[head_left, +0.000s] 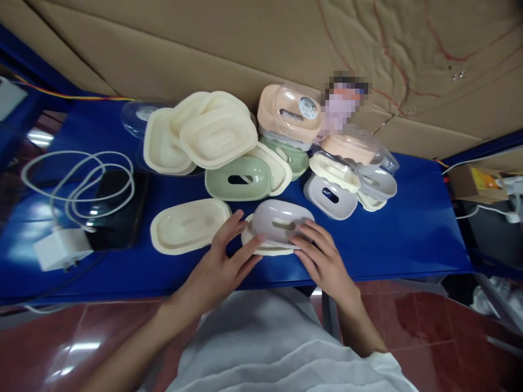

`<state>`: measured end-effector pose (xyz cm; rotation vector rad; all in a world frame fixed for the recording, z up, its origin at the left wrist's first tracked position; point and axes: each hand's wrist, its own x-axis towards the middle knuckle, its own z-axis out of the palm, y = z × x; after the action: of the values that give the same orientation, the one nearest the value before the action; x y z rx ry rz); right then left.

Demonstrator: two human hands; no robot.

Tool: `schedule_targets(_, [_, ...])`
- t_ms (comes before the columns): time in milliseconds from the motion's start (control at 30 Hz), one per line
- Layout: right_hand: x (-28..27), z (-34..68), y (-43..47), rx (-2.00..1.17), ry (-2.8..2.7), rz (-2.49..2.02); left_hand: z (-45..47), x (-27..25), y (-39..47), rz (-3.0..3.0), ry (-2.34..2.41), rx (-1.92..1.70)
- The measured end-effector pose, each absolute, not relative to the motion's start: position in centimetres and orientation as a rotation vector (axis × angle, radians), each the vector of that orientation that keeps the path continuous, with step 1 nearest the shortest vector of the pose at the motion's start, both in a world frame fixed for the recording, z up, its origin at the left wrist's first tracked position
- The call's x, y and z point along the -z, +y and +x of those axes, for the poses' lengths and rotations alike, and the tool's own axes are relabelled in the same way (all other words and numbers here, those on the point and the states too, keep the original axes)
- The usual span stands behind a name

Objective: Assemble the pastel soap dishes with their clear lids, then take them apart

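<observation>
A pale grey-lilac soap dish (286, 209) with an oval slot sits in a cream tray (272, 251) near the table's front edge. The thumb and a finger of my left hand (226, 256) close on the dish's near left rim, its other fingers spread. Bent over the right rim are the fingers of my right hand (321, 253), gripping that side. Just left lies another cream tray (190, 226), close to my left fingers. Behind it stands a green slotted dish (237, 179), partly over a cream piece (278, 169).
Several cream trays (218, 136) are piled at the back left. Peach dishes under a clear cover (281, 111) stand behind, with more grey dishes (330, 198) at right. A white charger (63, 247) and its coiled cable lie beside a black device (114, 218) on the blue table (412, 234).
</observation>
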<state>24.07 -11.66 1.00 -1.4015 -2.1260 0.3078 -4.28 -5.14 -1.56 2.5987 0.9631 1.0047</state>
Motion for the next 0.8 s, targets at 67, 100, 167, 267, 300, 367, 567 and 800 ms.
schedule_targets(67, [-1.1,23.1,-10.8,-0.337,-2.18,-1.335,-4.4,0.9,-4.1,2.758,0.897,-0.869])
schedule_targets(100, [-1.1,22.8,-10.5,-0.337,-2.203,-1.313,-4.5,0.5,-3.6,2.833,0.865,-0.789])
schedule_targets(167, [-0.9,22.5,-10.2,-0.316,-2.227,-1.297,-4.7,-0.1,-2.9,2.925,0.786,-0.661])
schedule_targets(267, [-0.7,22.5,-10.3,-0.265,-2.234,-1.32,-4.9,-0.4,-2.9,2.921,0.717,-0.635])
schedule_targets(300, [-0.6,22.5,-10.4,-0.245,-2.239,-1.331,-4.8,-0.3,-3.1,2.914,0.724,-0.657])
schedule_targets(367, [-0.5,22.6,-10.7,-0.202,-2.255,-1.344,-4.7,0.0,-3.7,2.907,0.764,-0.725])
schedule_targets(567, [-0.9,23.0,-10.6,-0.167,-2.32,-1.257,-4.5,0.1,-4.5,2.877,0.786,-0.855])
schedule_targets(800, [-1.4,23.2,-10.4,-0.27,-2.228,-1.187,-4.5,0.2,-4.4,2.767,0.764,-0.88])
